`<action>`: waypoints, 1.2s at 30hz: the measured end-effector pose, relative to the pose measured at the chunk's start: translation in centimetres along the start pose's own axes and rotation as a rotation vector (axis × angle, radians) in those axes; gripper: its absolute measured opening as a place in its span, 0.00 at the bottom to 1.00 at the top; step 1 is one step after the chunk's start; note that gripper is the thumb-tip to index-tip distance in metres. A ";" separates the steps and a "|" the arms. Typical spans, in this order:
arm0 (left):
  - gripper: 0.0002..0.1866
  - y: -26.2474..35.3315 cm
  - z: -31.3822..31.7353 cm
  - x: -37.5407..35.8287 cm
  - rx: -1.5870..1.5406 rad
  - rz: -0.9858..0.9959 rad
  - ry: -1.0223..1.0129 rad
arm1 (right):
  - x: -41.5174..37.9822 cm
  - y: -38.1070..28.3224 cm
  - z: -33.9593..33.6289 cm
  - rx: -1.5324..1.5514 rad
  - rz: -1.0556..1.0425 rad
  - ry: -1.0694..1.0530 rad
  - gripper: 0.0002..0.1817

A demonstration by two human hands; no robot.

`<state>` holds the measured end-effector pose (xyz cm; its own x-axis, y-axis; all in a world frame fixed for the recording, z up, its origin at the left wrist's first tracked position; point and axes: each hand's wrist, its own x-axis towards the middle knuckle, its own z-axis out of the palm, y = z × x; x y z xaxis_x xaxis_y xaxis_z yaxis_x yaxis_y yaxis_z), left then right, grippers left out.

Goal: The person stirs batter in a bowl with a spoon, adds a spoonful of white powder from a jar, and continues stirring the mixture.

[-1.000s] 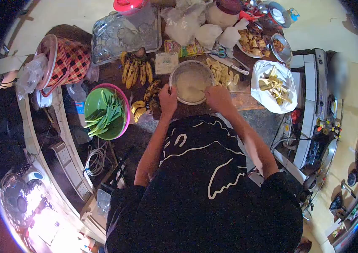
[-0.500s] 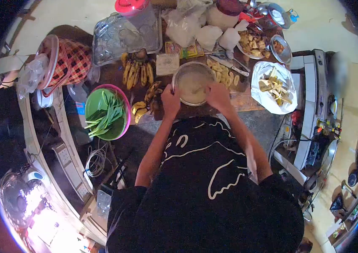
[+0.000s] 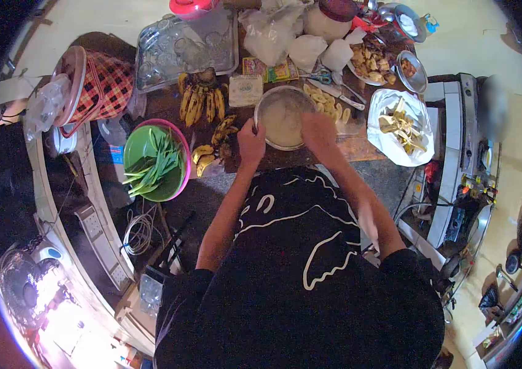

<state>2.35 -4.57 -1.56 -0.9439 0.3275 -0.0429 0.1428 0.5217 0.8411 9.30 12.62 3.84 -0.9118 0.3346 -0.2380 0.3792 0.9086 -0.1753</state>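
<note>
Round steel bowl of pale batter (image 3: pixel 280 117), upright on brown wooden table (image 3: pixel 162 104), between both hands in head view. Left hand (image 3: pixel 251 145) clamped on near-left rim. Right hand (image 3: pixel 318 131) over right rim, finger state impossible to tell. Yellow packet (image 3: pixel 270 69) beyond, print unreadable. Sliced banana pieces (image 3: pixel 327 104) partly hidden.

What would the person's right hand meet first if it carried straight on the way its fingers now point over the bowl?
Most likely the pale batter in the metal bowl: the right hand reaches in over the near rim. Depth is unclear, so it may already touch it.
</note>
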 end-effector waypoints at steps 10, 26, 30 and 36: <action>0.15 0.3 0.3 0.3 -0.048 0.030 0.055 | -0.1 1.4 -1.4 0.249 -0.193 -0.010 0.11; 0.13 -0.3 0.6 0.8 -0.003 -0.003 -0.012 | -0.8 1.2 -1.8 0.009 -0.334 -0.074 0.08; 0.12 1.1 -0.1 0.5 0.011 -0.029 -0.034 | -0.8 1.7 -1.6 -0.075 -0.212 -0.043 0.08; 0.11 0.4 0.4 0.5 0.026 0.000 0.000 | 0.0 2.3 0.8 -0.065 -0.231 -0.114 0.11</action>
<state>2.08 -3.91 -1.40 -0.9439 0.3273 -0.0432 0.1502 0.5422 0.8267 10.35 14.51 2.64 -0.9480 0.0899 -0.3053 0.1491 0.9730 -0.1763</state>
